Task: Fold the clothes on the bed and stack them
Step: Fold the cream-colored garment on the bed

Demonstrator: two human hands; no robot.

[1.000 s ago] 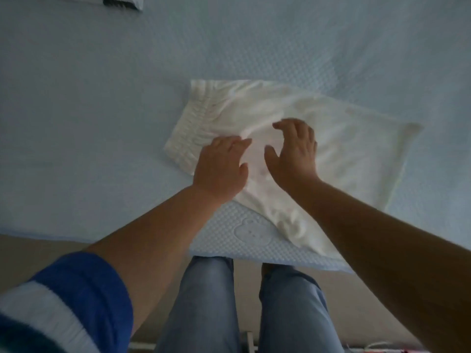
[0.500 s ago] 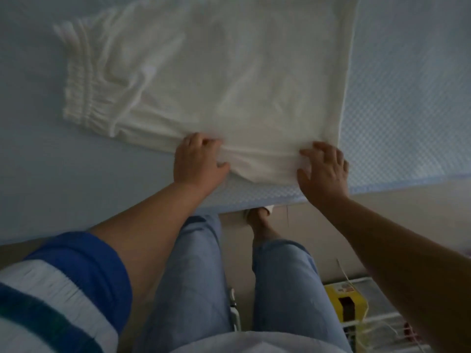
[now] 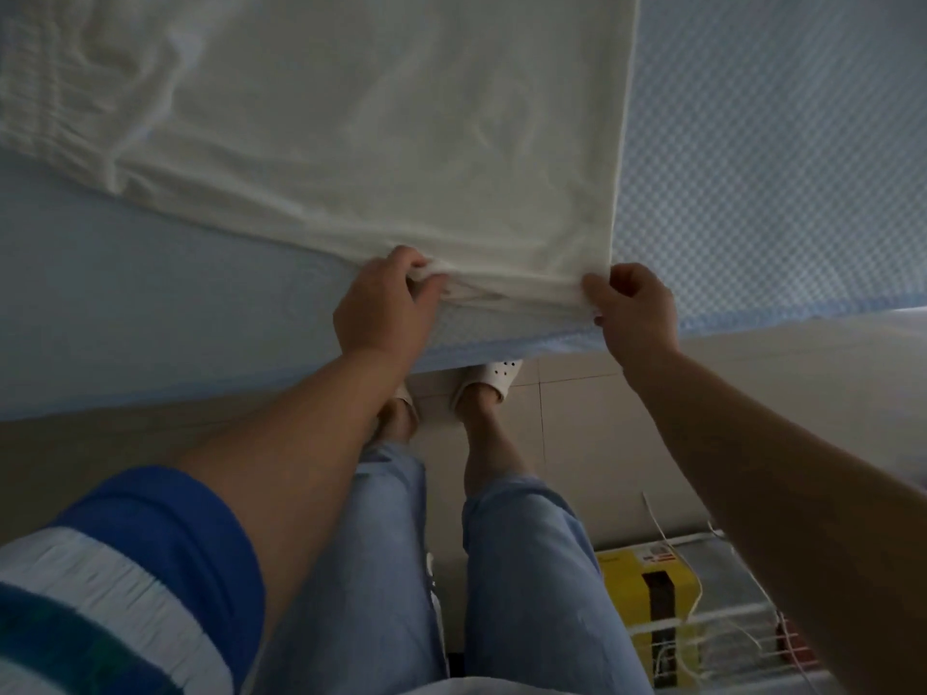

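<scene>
Between the two hands, along the near edge of the pale blue textured bed cover [image 3: 752,168], lies the bottom hem of a cream-white soft cotton garment with a gathered elastic waistband [image 3: 351,143]. From that hem the cloth spreads flat away from the person, its waistband end far off to the left of the left hand and blurred there. At the hem's left end the left hand [image 3: 383,308] has its grip closed: fingers curled under and thumb on top, pinching a bunched fold of the cream fabric. At the hem's right corner the right hand [image 3: 634,313] does likewise, its grip tight, thumb and curled fingers nipping the corner. The stretch of hem between both grips is wrinkled and slightly lifted off the bed. Below the hands, on the tiled floor [image 3: 577,418], stand two feet in white perforated slippers [image 3: 494,376], and lower right of the right arm sits a yellow box [image 3: 647,594] in a white wire rack [image 3: 727,624].
</scene>
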